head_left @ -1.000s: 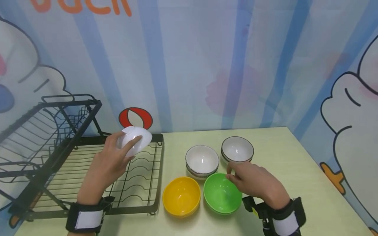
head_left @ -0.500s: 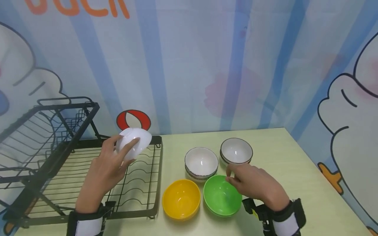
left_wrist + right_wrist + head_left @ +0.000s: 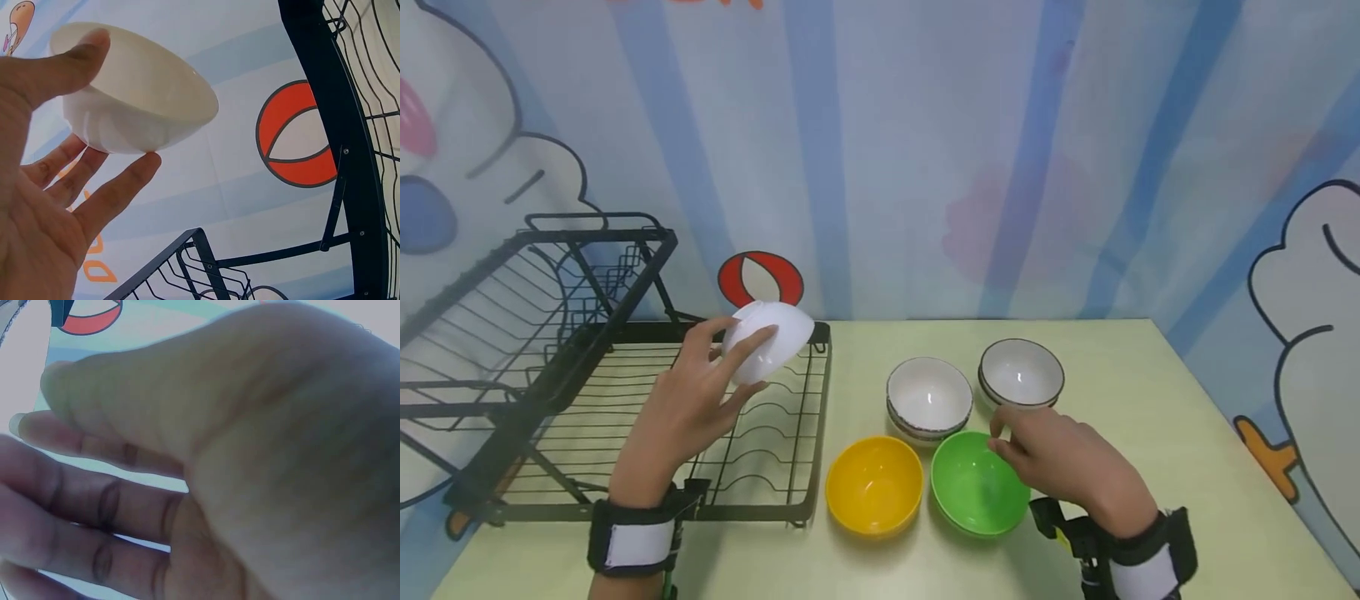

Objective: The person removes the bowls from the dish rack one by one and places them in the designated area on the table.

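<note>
A small white bowl point(image 3: 778, 337), tilted on its side, is held in my left hand point(image 3: 692, 400) above the dish rack point(image 3: 808, 433). In the left wrist view, the thumb reaches over the rim of the bowl point(image 3: 147, 119) while the fingertips support its outside. My right hand point(image 3: 1067, 458) hovers at the right side of a green bowl point(image 3: 977, 487), palm down. Its fingers hang loosely bent in the right wrist view, with nothing between them. To the left of the green bowl stands a yellow bowl point(image 3: 874, 487).
Behind the coloured bowls are two stacks of white, dark-rimmed bowls, a left stack point(image 3: 928, 396) and a right stack point(image 3: 1021, 372). The rack's raised wire tier point(image 3: 482, 325) rises at the left. A printed cloth backdrop point(image 3: 902, 167) closes off the table's point(image 3: 1150, 392) far edge.
The head view has shifted, moving the whole scene right and up in the picture. My left hand still holds the white bowl over the rack; the right hand stays by the green bowl.
</note>
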`<state>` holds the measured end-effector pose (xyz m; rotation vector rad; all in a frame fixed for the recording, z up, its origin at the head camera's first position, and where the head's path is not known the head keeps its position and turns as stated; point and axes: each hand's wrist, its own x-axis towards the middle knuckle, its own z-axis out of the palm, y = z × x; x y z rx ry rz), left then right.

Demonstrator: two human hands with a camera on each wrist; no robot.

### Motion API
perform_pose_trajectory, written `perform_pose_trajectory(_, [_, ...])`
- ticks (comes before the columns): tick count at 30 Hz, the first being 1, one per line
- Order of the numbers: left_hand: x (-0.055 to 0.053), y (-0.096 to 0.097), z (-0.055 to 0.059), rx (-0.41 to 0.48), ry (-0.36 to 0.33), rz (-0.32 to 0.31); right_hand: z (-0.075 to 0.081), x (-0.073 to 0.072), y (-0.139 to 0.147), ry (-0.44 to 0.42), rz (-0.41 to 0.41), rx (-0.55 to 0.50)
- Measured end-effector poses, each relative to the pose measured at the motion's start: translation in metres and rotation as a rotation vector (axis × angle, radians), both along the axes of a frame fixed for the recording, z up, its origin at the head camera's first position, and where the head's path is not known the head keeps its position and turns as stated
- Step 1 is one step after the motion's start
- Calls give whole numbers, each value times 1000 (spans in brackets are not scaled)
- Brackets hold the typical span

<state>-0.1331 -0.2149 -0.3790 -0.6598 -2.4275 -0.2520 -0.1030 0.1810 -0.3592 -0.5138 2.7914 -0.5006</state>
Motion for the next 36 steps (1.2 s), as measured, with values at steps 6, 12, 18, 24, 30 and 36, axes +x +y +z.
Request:
perform_pose_trajectory(6, [0,2,1,-5,-17,-80,0,0,-2,40,21,-1])
perform_pose_trajectory(12, [1,14,4,-29,-26,-162,4,0,-2,45,18,-20])
perform_pose_trajectory(18, [5,20,4,-36,-6,-189,6,1,-3,57,18,-14])
perform_pose_trajectory(24, [10,30,5,-25,-13,-235,7,0,-5,91,26,-19])
perform_pose_trajectory(30, [14,40,6,-28,-55,-256,8,0,-8,158,39,-39])
perform_pose_trajectory(36, [18,48,7,-38,-48,-290,9,0,-9,182,42,-36])
